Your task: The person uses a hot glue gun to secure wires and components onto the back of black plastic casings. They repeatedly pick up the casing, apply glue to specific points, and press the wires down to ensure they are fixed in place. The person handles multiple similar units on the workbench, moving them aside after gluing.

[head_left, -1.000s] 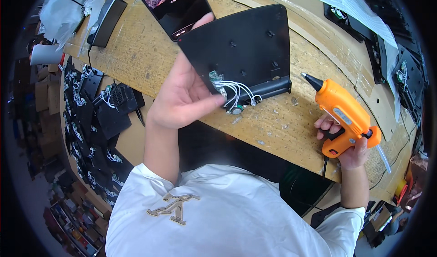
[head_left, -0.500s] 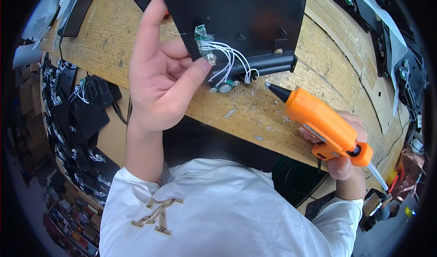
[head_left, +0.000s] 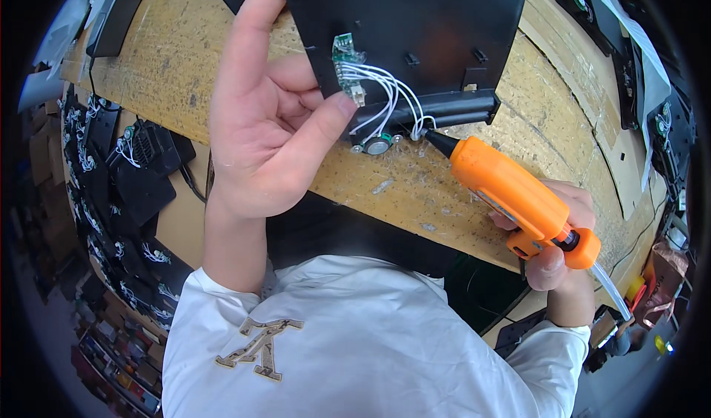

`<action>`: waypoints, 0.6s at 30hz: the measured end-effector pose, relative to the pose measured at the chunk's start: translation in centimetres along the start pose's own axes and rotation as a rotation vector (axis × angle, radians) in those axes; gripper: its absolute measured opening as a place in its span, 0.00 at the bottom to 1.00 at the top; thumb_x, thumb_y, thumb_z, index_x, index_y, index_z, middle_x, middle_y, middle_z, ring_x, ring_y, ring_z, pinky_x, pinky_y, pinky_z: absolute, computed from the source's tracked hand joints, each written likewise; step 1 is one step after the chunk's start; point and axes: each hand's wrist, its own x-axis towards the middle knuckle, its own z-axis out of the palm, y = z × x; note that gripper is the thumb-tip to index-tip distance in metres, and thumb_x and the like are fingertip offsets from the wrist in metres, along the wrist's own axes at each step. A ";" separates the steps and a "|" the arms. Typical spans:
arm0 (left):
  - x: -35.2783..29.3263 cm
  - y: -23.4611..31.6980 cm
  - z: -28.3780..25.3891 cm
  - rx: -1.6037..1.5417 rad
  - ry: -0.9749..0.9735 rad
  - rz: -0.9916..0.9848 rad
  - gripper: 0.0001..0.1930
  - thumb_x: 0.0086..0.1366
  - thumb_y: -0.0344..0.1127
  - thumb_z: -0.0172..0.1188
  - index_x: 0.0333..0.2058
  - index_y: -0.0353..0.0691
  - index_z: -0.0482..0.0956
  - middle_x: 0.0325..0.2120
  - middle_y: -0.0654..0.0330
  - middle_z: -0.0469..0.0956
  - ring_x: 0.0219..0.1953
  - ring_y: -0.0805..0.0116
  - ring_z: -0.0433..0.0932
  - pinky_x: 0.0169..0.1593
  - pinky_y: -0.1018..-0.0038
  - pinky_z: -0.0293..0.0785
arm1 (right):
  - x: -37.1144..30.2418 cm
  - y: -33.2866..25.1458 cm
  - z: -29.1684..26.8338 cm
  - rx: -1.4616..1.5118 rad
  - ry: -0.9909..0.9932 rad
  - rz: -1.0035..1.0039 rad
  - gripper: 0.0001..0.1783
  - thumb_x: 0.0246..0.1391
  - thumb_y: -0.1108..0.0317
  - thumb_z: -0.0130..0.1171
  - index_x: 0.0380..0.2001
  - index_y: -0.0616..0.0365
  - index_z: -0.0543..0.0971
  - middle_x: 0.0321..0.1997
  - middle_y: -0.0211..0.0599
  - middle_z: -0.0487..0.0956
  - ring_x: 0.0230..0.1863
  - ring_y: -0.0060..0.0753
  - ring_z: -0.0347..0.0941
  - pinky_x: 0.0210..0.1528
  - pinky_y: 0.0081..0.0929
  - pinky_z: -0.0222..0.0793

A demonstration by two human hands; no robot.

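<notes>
My left hand (head_left: 278, 133) grips the left edge of a black plastic panel (head_left: 437, 37), its thumb beside a small green circuit board (head_left: 343, 55). White wires (head_left: 396, 92) loop from that board to a small round part on a green board (head_left: 376, 145) and to a spot on the panel's lower edge. Wrapped round an orange hot glue gun (head_left: 511, 185), my right hand (head_left: 552, 262) is partly hidden behind it. The gun's black nozzle tip is at the wire ends by the panel's lower edge. A clear glue stick (head_left: 611, 292) sticks out of its rear.
A worn wooden workbench (head_left: 170, 55) with bits of dried glue lies beneath. Several black panels with wires and boards are stacked at the left (head_left: 141, 181); more black parts (head_left: 622, 70) lie at the far right beside cardboard and plastic film (head_left: 644, 62).
The glue gun has moved left, bringing its nozzle to the wire ends. The panel and my left hand have shifted slightly right.
</notes>
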 end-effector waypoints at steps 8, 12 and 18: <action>-0.2 -0.5 0.6 -0.136 0.045 0.028 0.39 0.58 0.14 0.50 0.65 0.31 0.39 0.44 0.41 0.75 0.38 0.67 0.80 0.40 0.77 0.78 | 0.2 -0.3 0.2 -0.036 0.016 -0.033 0.32 0.49 0.37 0.55 0.16 0.58 0.69 0.12 0.30 0.60 0.12 0.32 0.60 0.16 0.28 0.51; -0.1 -0.3 0.1 -0.116 -0.001 0.022 0.39 0.59 0.14 0.49 0.65 0.31 0.39 0.45 0.41 0.74 0.39 0.66 0.80 0.41 0.77 0.77 | -0.1 -0.4 0.2 -0.074 0.020 -0.047 0.31 0.48 0.37 0.56 0.16 0.58 0.70 0.12 0.30 0.60 0.11 0.32 0.59 0.15 0.28 0.51; 0.0 -0.3 0.7 -0.074 0.041 -0.002 0.38 0.59 0.14 0.48 0.64 0.29 0.40 0.45 0.42 0.74 0.41 0.66 0.79 0.42 0.77 0.77 | -0.1 -0.5 0.4 -0.134 0.004 -0.081 0.31 0.48 0.38 0.56 0.16 0.58 0.70 0.12 0.31 0.59 0.11 0.33 0.58 0.15 0.28 0.50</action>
